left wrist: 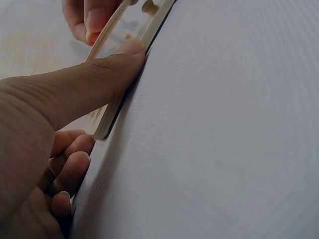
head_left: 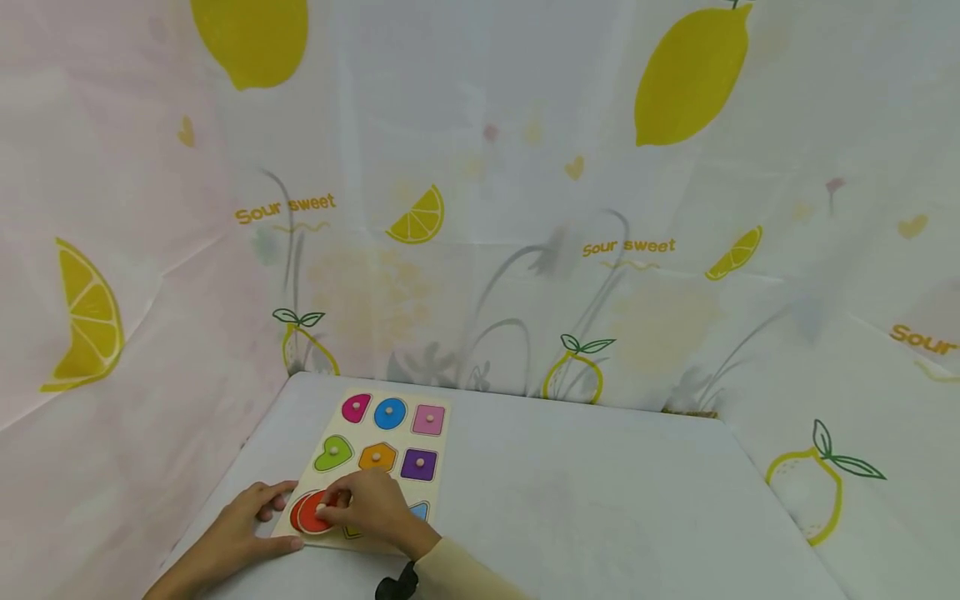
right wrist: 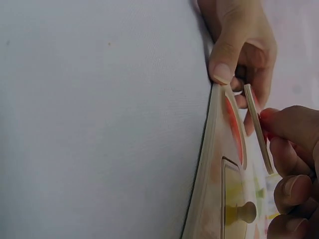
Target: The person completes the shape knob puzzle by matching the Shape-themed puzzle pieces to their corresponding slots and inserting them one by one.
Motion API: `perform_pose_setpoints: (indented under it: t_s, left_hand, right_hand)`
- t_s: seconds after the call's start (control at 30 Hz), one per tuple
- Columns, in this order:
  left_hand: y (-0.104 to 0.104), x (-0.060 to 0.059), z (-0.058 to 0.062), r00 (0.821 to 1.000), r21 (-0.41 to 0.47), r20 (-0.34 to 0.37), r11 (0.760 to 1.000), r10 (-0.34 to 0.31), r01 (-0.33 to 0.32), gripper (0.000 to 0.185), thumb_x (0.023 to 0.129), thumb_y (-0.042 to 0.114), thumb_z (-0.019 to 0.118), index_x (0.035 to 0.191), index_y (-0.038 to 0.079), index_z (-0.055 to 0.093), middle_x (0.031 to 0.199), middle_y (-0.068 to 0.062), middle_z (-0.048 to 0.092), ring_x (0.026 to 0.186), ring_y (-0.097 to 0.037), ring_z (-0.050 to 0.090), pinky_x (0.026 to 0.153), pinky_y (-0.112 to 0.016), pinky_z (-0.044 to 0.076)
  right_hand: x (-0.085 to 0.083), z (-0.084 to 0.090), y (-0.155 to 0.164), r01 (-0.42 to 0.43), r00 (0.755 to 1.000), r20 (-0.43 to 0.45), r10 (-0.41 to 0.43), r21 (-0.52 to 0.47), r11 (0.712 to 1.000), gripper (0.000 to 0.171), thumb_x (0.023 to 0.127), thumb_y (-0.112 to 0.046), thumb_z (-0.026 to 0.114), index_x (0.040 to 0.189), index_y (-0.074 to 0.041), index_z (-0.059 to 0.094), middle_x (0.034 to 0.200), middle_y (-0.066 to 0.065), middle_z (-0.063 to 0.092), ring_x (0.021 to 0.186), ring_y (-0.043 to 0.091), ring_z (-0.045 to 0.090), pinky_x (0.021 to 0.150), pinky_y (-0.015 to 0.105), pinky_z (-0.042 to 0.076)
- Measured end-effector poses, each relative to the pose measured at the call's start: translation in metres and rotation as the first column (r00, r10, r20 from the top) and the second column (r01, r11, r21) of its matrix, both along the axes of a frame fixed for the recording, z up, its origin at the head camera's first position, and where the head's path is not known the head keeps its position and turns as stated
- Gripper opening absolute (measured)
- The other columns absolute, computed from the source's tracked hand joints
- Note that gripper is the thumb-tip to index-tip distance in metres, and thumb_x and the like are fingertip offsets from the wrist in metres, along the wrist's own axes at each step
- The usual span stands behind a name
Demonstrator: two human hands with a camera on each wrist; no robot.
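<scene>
A wooden knob puzzle board (head_left: 367,433) lies on the white table. My left hand (head_left: 243,521) holds its near-left corner, thumb against the near edge and fingers along the left side. Between thumb and fingers, my right hand (head_left: 378,504) pinches the small knob of a round red puzzle piece (head_left: 311,518). In the right wrist view, the red piece (right wrist: 259,129) appears edge-on, tilted and raised above the board. Beneath it shows the red-coloured recess (right wrist: 234,129), which the piece partly covers in the head view. A yellow piece (right wrist: 229,189) with a knob sits beside that recess.
Farther up the board are a green heart (head_left: 333,452), an orange hexagon (head_left: 377,457), a purple square (head_left: 418,465), and a top row with a blue circle (head_left: 390,413). A blue piece (head_left: 420,510) is partly hidden by my right hand. Lemon-printed cloth (head_left: 480,292) surrounds the table.
</scene>
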State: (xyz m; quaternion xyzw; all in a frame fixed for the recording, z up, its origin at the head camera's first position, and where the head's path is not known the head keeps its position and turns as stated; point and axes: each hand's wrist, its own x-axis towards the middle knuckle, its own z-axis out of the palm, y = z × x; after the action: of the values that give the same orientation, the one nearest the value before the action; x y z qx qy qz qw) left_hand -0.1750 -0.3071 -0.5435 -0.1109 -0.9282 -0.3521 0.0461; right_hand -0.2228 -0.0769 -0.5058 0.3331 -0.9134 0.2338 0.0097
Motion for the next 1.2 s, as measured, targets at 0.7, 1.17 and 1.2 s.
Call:
perform_pose_setpoints:
  t_s: [0.7,1.17,1.2]
  left_hand:
    - [0.002,0.001,0.002,0.999,-0.011,0.017,1.000,0.027,-0.027,0.084,0.071,0.041,0.094,0.137,0.000,0.061,0.099,0.001,0.049,0.086,-0.006,0.042,0.072,-0.025,0.040]
    - [0.001,0.001,0.002,1.000,-0.010,0.000,1.000,0.017,-0.017,0.085,0.071,0.044,0.093,0.137,0.001,0.061,0.100,0.003,0.051,0.087,-0.005,0.044,0.073,-0.026,0.041]
    - [0.001,0.001,0.002,1.000,-0.012,0.013,1.000,0.020,-0.020,0.085,0.072,0.044,0.093,0.137,0.001,0.060,0.100,0.002,0.052,0.087,-0.006,0.044,0.073,-0.026,0.042]
  right_hand:
    - [-0.003,-0.009,-0.014,0.051,0.999,-0.005,-0.050,0.033,0.998,0.015,0.092,-0.044,0.077,0.094,-0.030,0.081,0.058,-0.021,0.047,0.061,-0.005,0.041,0.056,0.014,0.033]
    - [-0.003,-0.006,-0.024,0.073,0.997,0.034,-0.074,0.045,0.996,0.014,0.093,-0.042,0.076,0.099,-0.031,0.082,0.060,-0.020,0.049,0.063,-0.004,0.044,0.056,0.015,0.036]
    - [-0.003,-0.006,-0.024,0.073,0.996,0.040,-0.075,0.046,0.996,0.014,0.093,-0.042,0.076,0.100,-0.031,0.082,0.060,-0.020,0.049,0.063,-0.004,0.044,0.056,0.015,0.036]
